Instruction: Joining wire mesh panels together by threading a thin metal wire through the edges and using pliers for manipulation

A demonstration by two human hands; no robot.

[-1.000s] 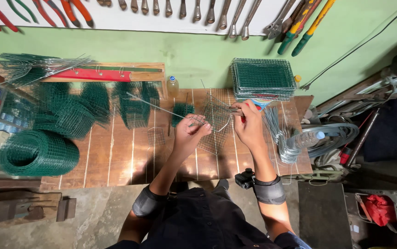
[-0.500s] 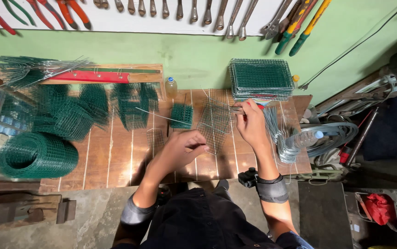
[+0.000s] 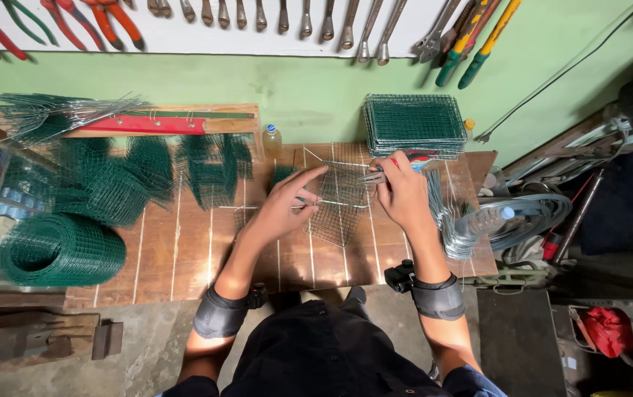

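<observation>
Fingers (image 3: 309, 179) of left hand (image 3: 287, 206) steady the grey square wire-mesh panel (image 3: 338, 202) on the wooden counter (image 3: 184, 250); right hand (image 3: 401, 192) grips red-handled pliers (image 3: 397, 165) at its edge.

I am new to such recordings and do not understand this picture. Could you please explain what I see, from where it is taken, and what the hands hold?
A camera worn on a person's head looks down at a wooden workbench. Both bare hands work on a small grey wire mesh panel lying there. The left hand touches the panel's edge. The right hand holds red-handled pliers against it. To the left lie a green mesh roll and cut green mesh pieces. A stack of finished mesh panels stands behind. Tools hang on the wall.
</observation>
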